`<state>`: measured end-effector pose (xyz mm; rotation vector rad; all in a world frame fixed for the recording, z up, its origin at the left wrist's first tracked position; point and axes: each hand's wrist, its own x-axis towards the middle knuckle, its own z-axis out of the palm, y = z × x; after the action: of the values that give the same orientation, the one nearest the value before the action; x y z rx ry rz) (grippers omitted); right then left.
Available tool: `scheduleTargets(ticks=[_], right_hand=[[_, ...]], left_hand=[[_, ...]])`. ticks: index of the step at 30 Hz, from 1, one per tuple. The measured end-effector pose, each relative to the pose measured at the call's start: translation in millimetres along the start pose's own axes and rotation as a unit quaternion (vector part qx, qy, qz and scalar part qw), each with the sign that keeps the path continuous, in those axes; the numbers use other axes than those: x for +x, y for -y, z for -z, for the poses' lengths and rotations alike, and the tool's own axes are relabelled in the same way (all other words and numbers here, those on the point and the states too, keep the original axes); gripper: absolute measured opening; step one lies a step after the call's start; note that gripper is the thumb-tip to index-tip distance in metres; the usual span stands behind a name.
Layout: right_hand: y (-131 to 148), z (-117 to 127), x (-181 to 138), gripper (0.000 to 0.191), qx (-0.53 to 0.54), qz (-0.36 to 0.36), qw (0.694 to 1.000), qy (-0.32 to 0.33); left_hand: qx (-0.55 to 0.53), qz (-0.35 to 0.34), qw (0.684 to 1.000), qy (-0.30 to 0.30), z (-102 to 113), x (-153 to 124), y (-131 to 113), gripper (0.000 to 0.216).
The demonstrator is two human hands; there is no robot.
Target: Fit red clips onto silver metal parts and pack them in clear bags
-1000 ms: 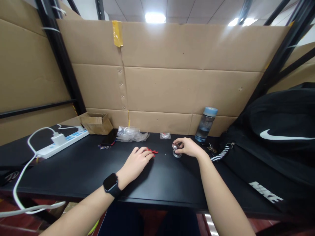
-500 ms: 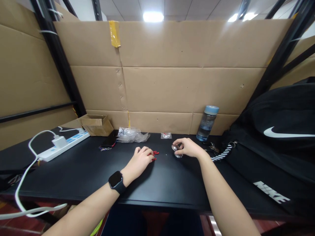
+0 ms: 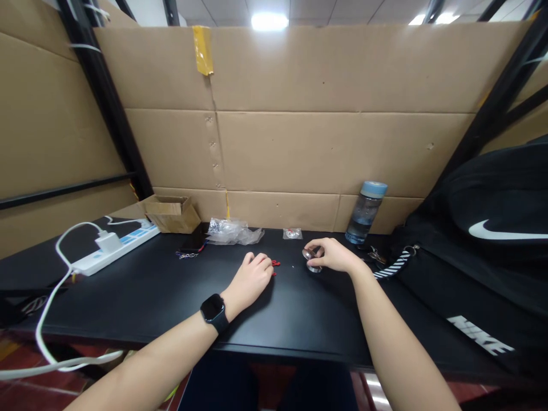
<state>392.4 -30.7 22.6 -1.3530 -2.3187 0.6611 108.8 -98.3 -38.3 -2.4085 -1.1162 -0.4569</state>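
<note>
My left hand (image 3: pixel 252 281), with a dark watch on its wrist, is low over the black table. Its fingers curl down over thin red pieces (image 3: pixel 275 264), whose ends stick out past the fingertips; the rest is hidden beneath the hand. To the right, my right hand (image 3: pixel 333 254) pinches a shiny silver round metal piece (image 3: pixel 307 253) between thumb and fingers, tilted up. Just under it, a second round silver part (image 3: pixel 315 269) sits at the table surface; whether the two are joined I cannot tell. A tiny white speck (image 3: pixel 293 266) lies between the hands.
Behind the hands are crumpled clear plastic bags (image 3: pixel 234 233) and a small clear packet (image 3: pixel 292 234). An open cardboard box (image 3: pixel 172 217), a phone (image 3: pixel 191 244) and a white power strip (image 3: pixel 115 251) stand left. A water bottle (image 3: pixel 366 214), keys (image 3: pixel 377 256) and black backpack (image 3: pixel 479 274) are right.
My left hand has shifted slightly right, covering more of the red pieces. My right hand keeps its pinch on the silver piece. The whole view has shifted a little.
</note>
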Motion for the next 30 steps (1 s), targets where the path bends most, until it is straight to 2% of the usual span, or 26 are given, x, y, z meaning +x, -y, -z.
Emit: scheduleTargets(ticks=[4, 11, 17, 22, 26, 30], right_hand=[[-5, -1, 2, 0.038, 0.004, 0.006, 1.0, -0.012], [-2, -8, 3, 0.046, -0.002, 0.058, 0.994, -0.094], [-2, -22, 7, 0.048, 0.052, 0.078, 0.99, -0.108], [-8, -25, 6, 0.05, 0.08, 0.072, 0.978, -0.179], [-1, -34, -4, 0.053, 0.125, 0.075, 0.964, -0.221], [21, -47, -25, 0.051, 0.182, 0.096, 0.954, -0.217]], left_hand=[[0.005, 0.027, 0.999, -0.022, 4, -1, -1, 0.015], [-0.046, 0.083, 0.994, -0.057, 11, -3, -2, 0.016], [-0.078, 0.075, 0.993, -0.057, 2, -6, 1, 0.013], [-0.08, 0.078, 0.991, -0.069, 1, -5, 0, 0.014], [-0.104, 0.124, 0.981, -0.103, 9, -6, 1, 0.017], [-0.135, 0.196, 0.963, -0.123, 21, -9, 3, 0.019]])
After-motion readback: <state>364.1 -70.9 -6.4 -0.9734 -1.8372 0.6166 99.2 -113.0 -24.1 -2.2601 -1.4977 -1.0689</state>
